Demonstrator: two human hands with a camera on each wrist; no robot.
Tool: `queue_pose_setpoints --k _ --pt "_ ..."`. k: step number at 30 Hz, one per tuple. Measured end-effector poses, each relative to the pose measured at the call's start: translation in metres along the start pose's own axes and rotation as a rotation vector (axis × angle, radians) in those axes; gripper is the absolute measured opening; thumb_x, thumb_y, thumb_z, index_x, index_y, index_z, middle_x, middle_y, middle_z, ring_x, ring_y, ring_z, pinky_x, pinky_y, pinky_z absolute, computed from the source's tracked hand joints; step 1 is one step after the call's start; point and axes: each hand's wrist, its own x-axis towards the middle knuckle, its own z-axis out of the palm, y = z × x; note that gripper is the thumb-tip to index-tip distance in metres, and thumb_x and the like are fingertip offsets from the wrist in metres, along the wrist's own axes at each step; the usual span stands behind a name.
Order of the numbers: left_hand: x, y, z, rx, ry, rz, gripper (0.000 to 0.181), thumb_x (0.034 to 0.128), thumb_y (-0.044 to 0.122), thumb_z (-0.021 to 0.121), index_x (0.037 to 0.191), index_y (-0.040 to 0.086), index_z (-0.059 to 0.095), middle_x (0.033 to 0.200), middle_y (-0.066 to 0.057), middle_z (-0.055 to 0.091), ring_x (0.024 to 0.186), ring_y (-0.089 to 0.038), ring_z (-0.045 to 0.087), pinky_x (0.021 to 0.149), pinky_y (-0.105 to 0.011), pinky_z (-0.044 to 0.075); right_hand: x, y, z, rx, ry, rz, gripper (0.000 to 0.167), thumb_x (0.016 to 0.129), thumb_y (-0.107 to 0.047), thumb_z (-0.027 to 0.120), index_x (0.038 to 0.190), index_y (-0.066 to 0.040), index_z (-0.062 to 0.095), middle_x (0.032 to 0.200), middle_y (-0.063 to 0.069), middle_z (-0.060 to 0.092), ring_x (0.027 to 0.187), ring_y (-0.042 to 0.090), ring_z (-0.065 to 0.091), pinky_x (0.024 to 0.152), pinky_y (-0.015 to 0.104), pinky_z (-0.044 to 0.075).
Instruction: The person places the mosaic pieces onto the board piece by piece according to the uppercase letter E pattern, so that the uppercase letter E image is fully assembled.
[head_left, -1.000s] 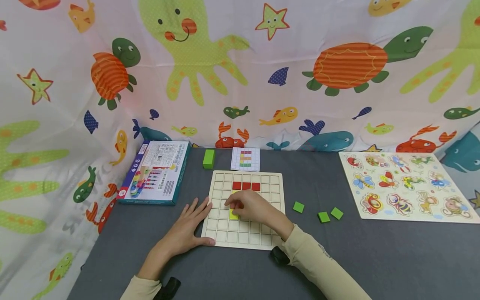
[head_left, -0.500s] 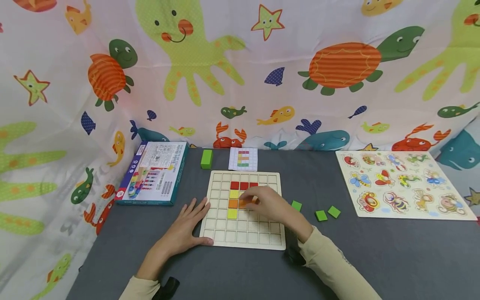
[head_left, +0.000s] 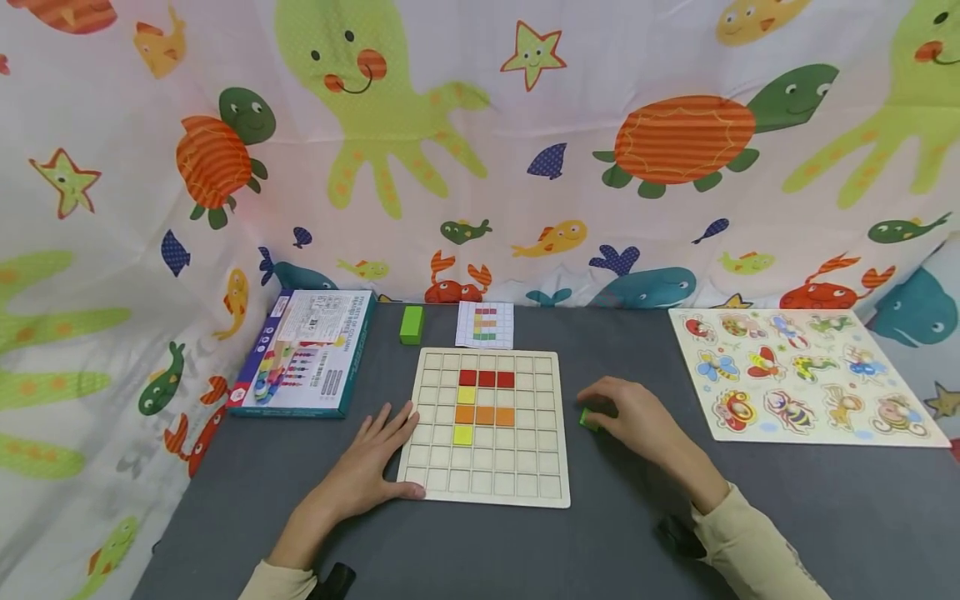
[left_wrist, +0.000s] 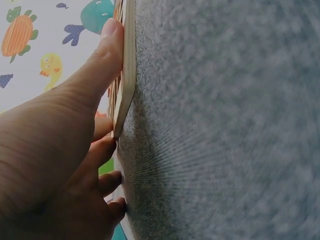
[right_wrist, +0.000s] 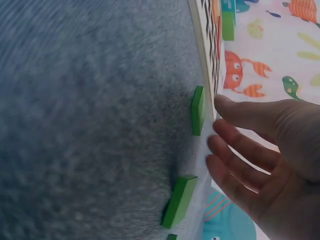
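Note:
A wooden grid board (head_left: 487,496) lies on the grey table, holding a row of red tiles (head_left: 486,379), an orange row (head_left: 484,415) and two yellow tiles (head_left: 462,435). My left hand (head_left: 360,471) rests at its left edge, fingers spread and thumb along the near corner. To the board's right, my right hand (head_left: 637,419) is just over a green tile (head_left: 588,419), thumb and fingertips bent towards it. In the right wrist view that green tile (right_wrist: 198,111) lies on the table, with a small gap to the fingertips. Another green tile (right_wrist: 180,202) is nearer.
Behind the board stand a pattern card (head_left: 484,325) and a green block (head_left: 412,325). A boxed toy (head_left: 307,354) lies at the left. On the right is an insect picture board (head_left: 806,375). A printed cloth (head_left: 465,125) hangs along the back.
My right hand has left the orange row and moved right to the green tile. The orange row now shows fully, with three tiles. My left hand has stayed at the board's edge.

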Motion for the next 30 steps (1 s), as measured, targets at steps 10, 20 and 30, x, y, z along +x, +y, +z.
queue_pose_setpoints --k 10,20,30 --pt "0.001 0.0 0.001 0.015 -0.007 -0.001 0.107 0.0721 0.06 0.076 0.155 0.012 0.029 0.163 -0.005 0.016 0.149 -0.038 0.006 0.118 -0.058 0.004 0.0 0.002 0.0 0.038 -0.053 0.016 0.029 0.077 -0.001 0.081 0.104 -0.007 0.074 0.087 -0.002 0.066 0.076 0.012 0.058 0.066 0.028 0.05" --pt "0.0 0.0 0.001 0.016 -0.014 -0.015 0.107 0.0718 0.06 0.077 0.155 0.012 0.029 0.163 -0.005 0.016 0.149 -0.037 0.005 0.118 -0.057 0.004 0.002 -0.005 -0.007 0.101 -0.099 -0.018 0.027 0.078 0.004 0.078 0.104 -0.004 0.072 0.081 -0.002 0.062 0.072 0.008 0.054 0.063 0.027 0.049" --pt "0.0 0.0 0.0 0.004 -0.009 -0.012 0.107 0.0715 0.057 0.078 0.155 0.011 0.029 0.163 -0.005 0.016 0.149 -0.036 0.005 0.118 -0.057 0.004 0.013 -0.025 -0.001 0.171 -0.131 -0.06 0.029 0.081 0.003 0.076 0.108 -0.003 0.071 0.084 -0.001 0.062 0.075 0.01 0.054 0.067 0.03 0.052"
